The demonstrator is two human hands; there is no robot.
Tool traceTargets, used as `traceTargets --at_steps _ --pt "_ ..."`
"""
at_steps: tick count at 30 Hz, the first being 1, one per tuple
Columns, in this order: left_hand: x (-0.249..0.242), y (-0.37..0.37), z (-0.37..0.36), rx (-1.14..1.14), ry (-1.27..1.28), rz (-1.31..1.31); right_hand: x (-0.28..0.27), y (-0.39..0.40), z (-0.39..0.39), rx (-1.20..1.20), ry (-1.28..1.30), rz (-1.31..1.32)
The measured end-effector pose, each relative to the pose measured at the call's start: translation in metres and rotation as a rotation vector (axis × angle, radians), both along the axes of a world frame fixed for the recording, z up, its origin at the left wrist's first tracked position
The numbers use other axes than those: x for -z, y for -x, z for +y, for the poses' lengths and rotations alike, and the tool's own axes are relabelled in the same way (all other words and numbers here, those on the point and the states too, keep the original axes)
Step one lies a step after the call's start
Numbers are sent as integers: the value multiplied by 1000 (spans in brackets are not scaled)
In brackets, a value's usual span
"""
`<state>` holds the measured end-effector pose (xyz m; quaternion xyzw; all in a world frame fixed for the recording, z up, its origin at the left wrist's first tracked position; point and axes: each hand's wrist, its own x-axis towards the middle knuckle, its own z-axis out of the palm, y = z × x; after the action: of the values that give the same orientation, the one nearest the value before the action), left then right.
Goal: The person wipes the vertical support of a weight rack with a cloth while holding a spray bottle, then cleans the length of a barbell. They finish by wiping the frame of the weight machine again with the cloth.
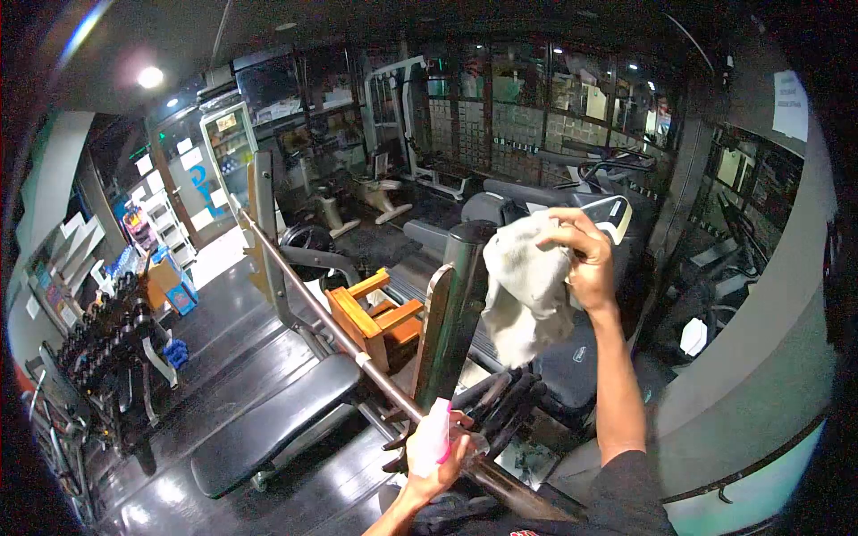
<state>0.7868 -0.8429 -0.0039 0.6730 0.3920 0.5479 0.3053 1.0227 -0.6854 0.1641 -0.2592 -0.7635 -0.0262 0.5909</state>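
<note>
My right hand (581, 259) is raised and grips a whitish cloth (527, 286), which hangs in loose folds beside the top of a dark upright post (460, 304). Lower down, my left hand (435, 460) is wrapped round a spray bottle with a pink and white head (442, 429); its clear body is partly hidden by my fingers. Close by my left hand, a long metal barbell (340, 335) runs diagonally past the posts. A black padded bench (277, 420) stands to the left, under the bar.
A wooden box-like piece (375, 317) sits behind the bar. Dumbbells (103, 326) fill a rack at the left. Exercise bikes (380, 192) and a cable machine (411, 125) stand at the back, treadmills (599, 170) to the right. A curved wall (760, 384) bounds the right side.
</note>
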Motion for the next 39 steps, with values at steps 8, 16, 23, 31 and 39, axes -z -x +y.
traceTargets --at_steps 8,16,23,31,39 --pt "8 0 -4 12 56 -56 61 53 40 247 -202 -107" --pt "15 3 -3 8 23 -42 46 55 26 267 -235 -308" --pt "1 5 -10 70 -33 -115 78 60 46 205 -259 474" --pt "0 4 -12 62 14 -77 73 87 15 417 -117 -201" --pt "-12 8 -13 -17 -51 131 69 48 24 445 -308 -319"
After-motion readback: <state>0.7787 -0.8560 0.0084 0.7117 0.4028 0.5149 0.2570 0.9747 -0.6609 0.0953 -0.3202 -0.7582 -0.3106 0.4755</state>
